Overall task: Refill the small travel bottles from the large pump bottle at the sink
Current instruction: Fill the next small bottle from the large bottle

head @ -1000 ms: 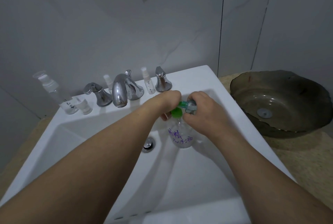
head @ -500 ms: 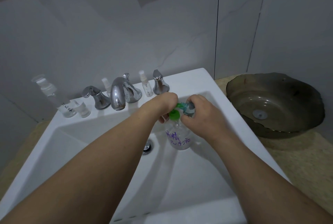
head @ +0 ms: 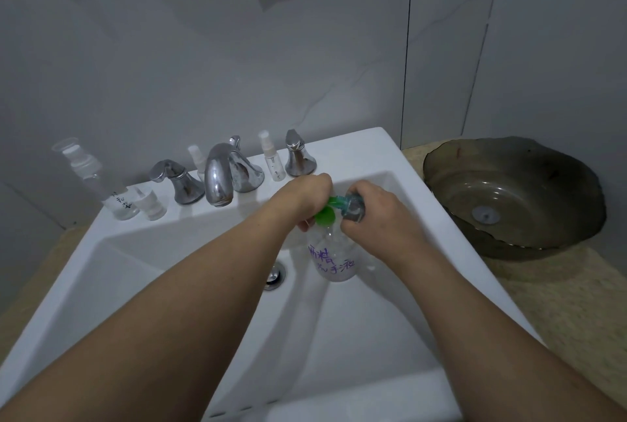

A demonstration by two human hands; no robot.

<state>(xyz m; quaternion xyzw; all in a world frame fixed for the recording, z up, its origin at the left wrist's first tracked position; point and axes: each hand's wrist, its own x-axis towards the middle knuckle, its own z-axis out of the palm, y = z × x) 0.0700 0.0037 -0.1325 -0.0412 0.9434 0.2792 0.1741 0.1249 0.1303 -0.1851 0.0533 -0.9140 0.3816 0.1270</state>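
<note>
Pump bottle [head: 334, 260]: clear, purple lettering, green pump [head: 325, 215]; upright in sink [head: 142, 272] basin, 3 o'clock of drain [head: 275, 276]. Left hand [head: 305, 199]: grip curled at pump. Right hand [head: 380, 218]: grip wrapped round small bottle [head: 353, 209] at nozzle. Travel bottles [head: 271, 158] on rear ledge, 12 o'clock, beside faucet [head: 222, 175].
</note>
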